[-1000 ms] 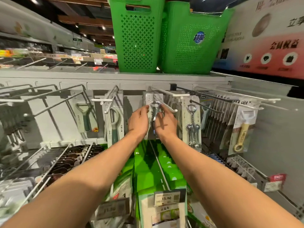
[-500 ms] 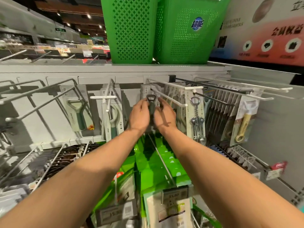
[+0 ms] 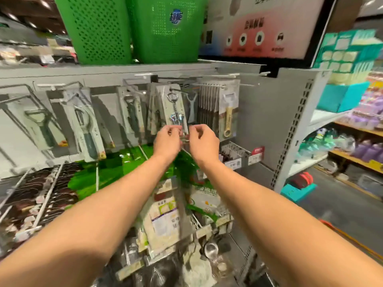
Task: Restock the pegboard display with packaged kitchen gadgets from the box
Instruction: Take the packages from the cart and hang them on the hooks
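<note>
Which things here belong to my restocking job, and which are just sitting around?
Job: white carded silver corkscrew pack; left hand and right hand pinching its lower edge.
Around: two green perforated plastic baskets; yellow-handled peeler pack; teal box.

both hands are off the bottle opener pack (image 3: pixel 131 112), which now hangs free on its hook. left hand (image 3: pixel 166 139) & right hand (image 3: pixel 204 141) moved right and lower, to the bottom edge of the corkscrew pack (image 3: pixel 173 108). left pinches it, right's contact too blurred to tell. view swung right, so side aisle shelves (image 3: pixel 352 156) now show.
</note>
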{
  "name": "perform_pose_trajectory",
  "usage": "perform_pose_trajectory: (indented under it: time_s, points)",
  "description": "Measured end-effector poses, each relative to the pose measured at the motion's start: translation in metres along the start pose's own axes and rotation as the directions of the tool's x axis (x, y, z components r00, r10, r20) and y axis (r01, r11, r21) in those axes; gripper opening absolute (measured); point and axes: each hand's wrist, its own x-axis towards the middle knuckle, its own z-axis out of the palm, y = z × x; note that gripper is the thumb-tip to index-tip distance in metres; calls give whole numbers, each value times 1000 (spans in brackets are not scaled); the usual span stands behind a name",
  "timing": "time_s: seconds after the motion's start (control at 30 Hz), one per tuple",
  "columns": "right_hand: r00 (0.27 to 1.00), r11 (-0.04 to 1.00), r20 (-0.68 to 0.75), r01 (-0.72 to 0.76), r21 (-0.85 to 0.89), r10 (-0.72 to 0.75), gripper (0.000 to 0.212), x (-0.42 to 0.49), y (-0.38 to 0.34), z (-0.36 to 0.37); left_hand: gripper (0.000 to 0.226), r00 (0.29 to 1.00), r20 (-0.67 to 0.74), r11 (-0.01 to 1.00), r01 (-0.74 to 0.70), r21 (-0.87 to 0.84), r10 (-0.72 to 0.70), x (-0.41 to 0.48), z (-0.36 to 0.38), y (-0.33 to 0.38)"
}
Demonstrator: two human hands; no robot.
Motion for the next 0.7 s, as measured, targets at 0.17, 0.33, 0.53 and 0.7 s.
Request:
perform_pose_trajectory:
  time_s: [0.17,0.33,0.53,0.7]
  points:
    - [986,991,-119,-126,-44,120,20,-24,58,-84,23,984,180,1000,-10,21,6,-37,92,-22]
    - [920,953,-284,-298,-62,269,22,-48,121,-176,21,904,428,997,-26,73,-8,-94,193,-29]
    - [786,866,-435,-499,-26,439,20,-71,212,-268,13,760,646,997,34,74,-74,-152,314,-52]
    - [652,757,-507,-653,1,563,23,-84,299,-326,35,637,756,987,58,148,-151,-181,404,-94]
